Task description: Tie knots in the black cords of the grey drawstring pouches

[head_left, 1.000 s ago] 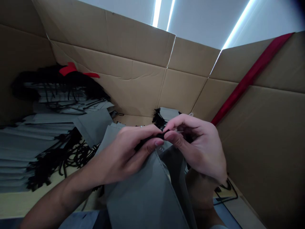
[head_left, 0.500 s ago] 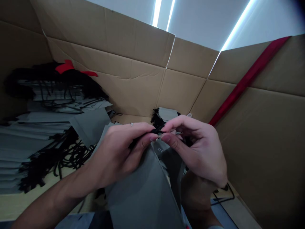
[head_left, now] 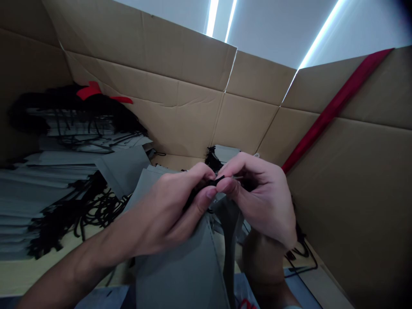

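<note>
My left hand (head_left: 175,206) is closed, thumb and forefinger pinching a black cord (head_left: 210,183). My right hand (head_left: 260,197) meets it fingertip to fingertip and pinches the same cord. A thin pale metal rod (head_left: 238,177) sticks out between the right fingers; the rest of it is hidden. Below the hands hangs a grey bag (head_left: 180,270) with a dotted line along its edge. A narrow grey side part (head_left: 229,240) of it stands away on the right. Where the cord joins the bag cannot be seen.
Stacked grey bags (head_left: 19,193) with tangled black cords (head_left: 96,210) fill the left. A higher pile with red strips (head_left: 88,91) stands behind them. Cardboard walls (head_left: 180,103) enclose the table, and a dark red band (head_left: 334,109) crosses the right wall.
My left fingers have curled inward and the right hand has shifted slightly left. More black cord shows between the fingertips. The bag below has swung a little left, its side part now hanging more apart.
</note>
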A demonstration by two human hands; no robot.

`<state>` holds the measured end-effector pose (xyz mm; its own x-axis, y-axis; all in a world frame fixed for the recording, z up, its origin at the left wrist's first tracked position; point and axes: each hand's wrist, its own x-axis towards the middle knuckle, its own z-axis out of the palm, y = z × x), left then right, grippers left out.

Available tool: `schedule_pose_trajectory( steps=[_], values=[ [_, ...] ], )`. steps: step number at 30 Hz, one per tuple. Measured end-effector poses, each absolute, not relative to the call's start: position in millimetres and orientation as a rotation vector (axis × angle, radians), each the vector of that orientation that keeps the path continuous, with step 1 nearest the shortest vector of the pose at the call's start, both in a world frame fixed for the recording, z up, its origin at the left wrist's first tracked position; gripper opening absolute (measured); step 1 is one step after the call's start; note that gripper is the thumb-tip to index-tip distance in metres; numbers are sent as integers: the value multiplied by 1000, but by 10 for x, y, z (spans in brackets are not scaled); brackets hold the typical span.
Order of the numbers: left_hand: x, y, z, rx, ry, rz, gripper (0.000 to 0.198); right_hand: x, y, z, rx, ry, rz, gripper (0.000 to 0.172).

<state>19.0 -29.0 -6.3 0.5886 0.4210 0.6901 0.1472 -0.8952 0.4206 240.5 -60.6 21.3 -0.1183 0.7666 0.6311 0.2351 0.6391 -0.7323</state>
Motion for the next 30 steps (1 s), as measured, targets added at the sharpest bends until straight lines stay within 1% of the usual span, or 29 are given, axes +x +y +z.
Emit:
schedule_pose_trajectory(
  steps=[2, 4, 6, 9, 12, 16, 18, 20, 22, 24, 28, 30],
  values=[
    [195, -290, -65, 2491, 428, 1194, 21, 2426, -595, 192, -802, -1676, 564, 49],
    [195, -291, -71, 2495, 402, 1202, 24, 2442, -586, 172, -748, -1695, 587, 44],
    [192, -292, -80, 2507, 367, 1237, 23, 2436, -580, 158, -696, -1704, 586, 39],
    [194, -293, -95, 2506, 333, 1346, 20, 2378, -574, 140, -651, -1696, 518, 36],
    [198, -301, -108, 2481, 334, 1471, 24, 2312, -563, 110, -618, -1720, 459, 33],
    [163, -324, -97, 2501, 332, 1490, 21, 2301, -548, 92, -572, -1751, 505, 29],
    [131, -328, -76, 2530, 299, 1421, 17, 2328, -550, 113, -554, -1736, 557, 30],
    [107, -321, -52, 2552, 265, 1323, 12, 2362, -558, 148, -578, -1719, 621, 36],
    [99, -309, -33, 2557, 217, 1248, 12, 2391, -569, 179, -625, -1716, 690, 40],
    [107, -297, -27, 2561, 192, 1216, 14, 2407, -578, 195, -654, -1719, 709, 41],
    [143, -273, -56, 2576, 214, 1286, 15, 2393, -588, 188, -619, -1723, 632, 38],
    [156, -263, -80, 2570, 205, 1381, 21, 2375, -584, 179, -552, -1743, 631, 34]
  ],
)
